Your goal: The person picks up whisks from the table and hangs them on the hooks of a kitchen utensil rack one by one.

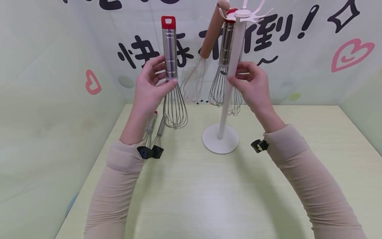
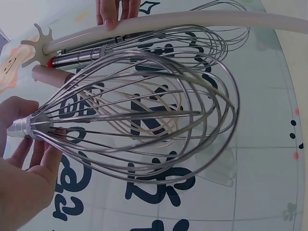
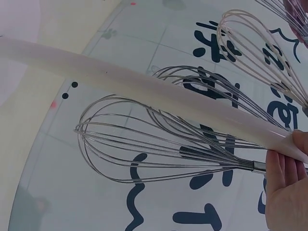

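Steel whisk (image 1: 173, 76), red-capped handle, upright, wires down

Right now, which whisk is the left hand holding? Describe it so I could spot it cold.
Start at the white stand on the table; two whisks hang from its top. Left of it, the left hand holds a steel whisk upright. Unlike the hanging ones, it is off the stand, red loop on top.

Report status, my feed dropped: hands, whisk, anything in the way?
Left hand grips steel whisk, held upright. Right hand holds white stand pole. Two whisks already hanging; two more lying on table.
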Demonstrator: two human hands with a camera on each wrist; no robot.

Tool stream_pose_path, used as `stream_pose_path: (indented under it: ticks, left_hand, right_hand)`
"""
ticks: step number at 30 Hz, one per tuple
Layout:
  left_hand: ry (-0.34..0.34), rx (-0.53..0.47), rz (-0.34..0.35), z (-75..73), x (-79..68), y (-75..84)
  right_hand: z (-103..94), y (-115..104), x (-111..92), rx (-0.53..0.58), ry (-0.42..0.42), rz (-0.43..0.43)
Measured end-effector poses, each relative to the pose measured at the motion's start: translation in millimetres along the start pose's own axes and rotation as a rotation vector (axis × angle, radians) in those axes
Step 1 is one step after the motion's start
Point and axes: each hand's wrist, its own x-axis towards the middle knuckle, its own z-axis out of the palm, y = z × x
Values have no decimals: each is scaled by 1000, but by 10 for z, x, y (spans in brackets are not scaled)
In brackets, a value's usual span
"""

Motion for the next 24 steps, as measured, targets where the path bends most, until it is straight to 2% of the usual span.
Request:
stream_pose_path:
  ticks: [8,13,24]
  left_hand:
    - [12,46,36,-2,18,-1]
    - [20,16,62,-2,29,-16]
    - [25,9,21,38,46,5]
  right_hand:
    - [73,-8,-7,-38,14,-8]
    - [128,-19,2,-20,34,-16]
    - [201,-24,-19,-45,46,-24]
